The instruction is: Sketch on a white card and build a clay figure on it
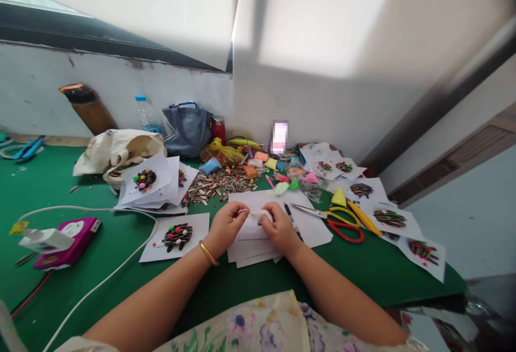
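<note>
White piece (262, 215), likely light and soft, best held by its ends, is pinched by left hand (226, 224) and right hand (280, 228).

White lump (261, 215), green tabletop (363, 271), yellow-red scissor handles (342, 226), gold bangle (208, 253), floral clothing (258, 325) (partly purple)

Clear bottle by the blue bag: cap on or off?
On: the clear bottle shows its blue cap sitting over the neck.
</note>
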Motion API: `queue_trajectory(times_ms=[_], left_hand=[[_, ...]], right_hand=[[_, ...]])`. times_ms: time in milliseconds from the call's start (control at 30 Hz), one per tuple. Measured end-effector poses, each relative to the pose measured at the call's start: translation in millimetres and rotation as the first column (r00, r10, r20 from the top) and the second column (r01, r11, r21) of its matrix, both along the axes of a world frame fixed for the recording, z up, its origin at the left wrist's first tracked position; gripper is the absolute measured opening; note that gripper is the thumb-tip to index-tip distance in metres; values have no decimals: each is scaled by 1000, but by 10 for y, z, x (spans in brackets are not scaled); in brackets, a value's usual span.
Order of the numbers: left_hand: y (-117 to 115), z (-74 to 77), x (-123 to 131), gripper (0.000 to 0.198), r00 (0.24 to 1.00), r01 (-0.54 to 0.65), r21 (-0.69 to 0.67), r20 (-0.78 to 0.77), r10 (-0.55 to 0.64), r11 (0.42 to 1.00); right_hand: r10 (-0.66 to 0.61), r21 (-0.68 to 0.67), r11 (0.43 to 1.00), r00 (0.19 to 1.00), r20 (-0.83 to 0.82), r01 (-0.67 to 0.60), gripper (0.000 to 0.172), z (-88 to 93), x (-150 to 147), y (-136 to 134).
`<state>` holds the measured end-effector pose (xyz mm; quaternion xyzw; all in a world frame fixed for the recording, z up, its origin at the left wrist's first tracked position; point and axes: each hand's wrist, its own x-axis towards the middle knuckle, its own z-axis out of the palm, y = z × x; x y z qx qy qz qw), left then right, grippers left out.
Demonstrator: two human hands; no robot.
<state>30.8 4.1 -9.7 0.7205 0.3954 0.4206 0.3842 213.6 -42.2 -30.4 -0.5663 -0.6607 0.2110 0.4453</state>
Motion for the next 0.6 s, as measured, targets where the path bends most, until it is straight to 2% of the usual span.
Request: queue_trajectory(times_ms=[133, 200, 300, 400, 600], left_hand=[[20, 6, 11, 26, 940, 49, -324, 334, 66, 945], [25, 20, 17, 32, 884, 117, -418, 458, 98, 901], [20, 61, 30, 39, 793, 257, -517, 596, 128, 816], [8, 107, 39, 38, 742, 339, -560, 653, 152, 755], [13, 80, 23, 35, 781, 306, -612, 600, 176, 730]], right_hand=[[-74, -22, 997, 997, -15, 73, 10, -9, 20, 10], [-102, -8, 995, 995, 17, 103, 11, -10, 33, 25], [-123, 86, 990, 988, 91, 115, 19, -10, 86, 100], [-127, 188, 978, 970, 205, 89, 31, -10, 201, 251], [-121, 183, 982, 873, 472, 37, 33, -5, 399, 467]])
